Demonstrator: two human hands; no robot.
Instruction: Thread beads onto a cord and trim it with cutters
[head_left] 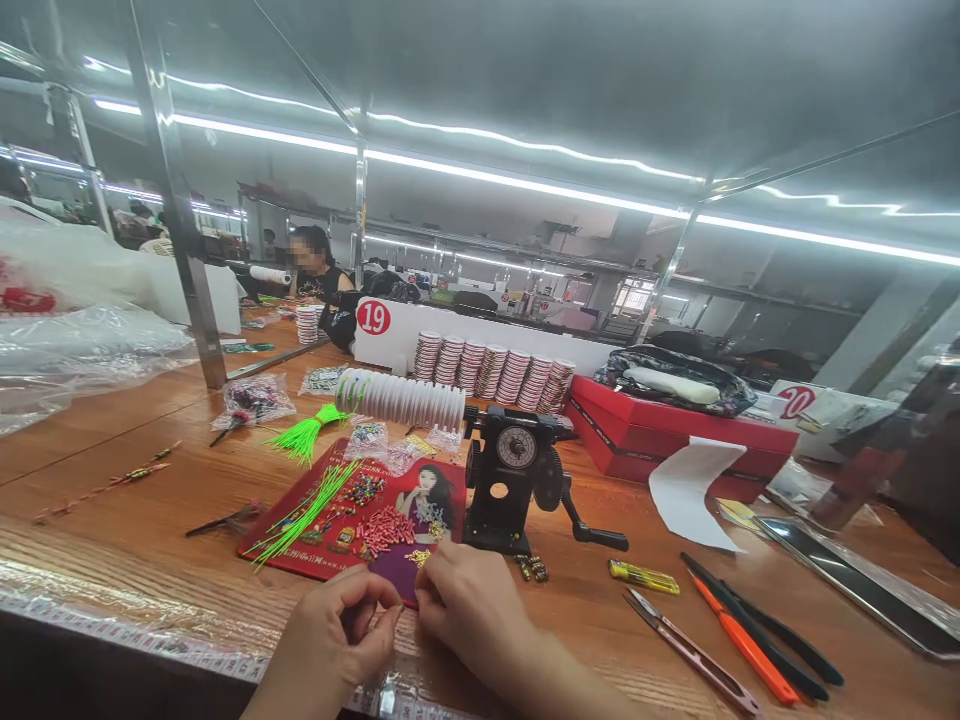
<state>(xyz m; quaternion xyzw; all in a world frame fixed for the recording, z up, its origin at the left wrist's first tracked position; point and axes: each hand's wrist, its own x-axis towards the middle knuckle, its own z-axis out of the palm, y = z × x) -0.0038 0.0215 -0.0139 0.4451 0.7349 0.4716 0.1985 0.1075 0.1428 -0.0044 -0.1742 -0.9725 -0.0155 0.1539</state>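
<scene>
My left hand is closed in a pinch just below the front edge of a red printed mat. Whatever lies between its fingertips is too small to make out. Close beside it, my right hand rests at the mat's corner, fingers bent together; their tips are partly hidden. On the mat lie small pink-red tubes, mixed coloured beads, tiny gold pieces and a bundle of bright green strands. Beyond my right hand stands a black hand-crank winder carrying a row of white spools.
At right lie a yellow lighter, thread snips, orange-and-black pliers and a phone-like dark slab. A red box and stacked spools stand behind. A person sits at the far left.
</scene>
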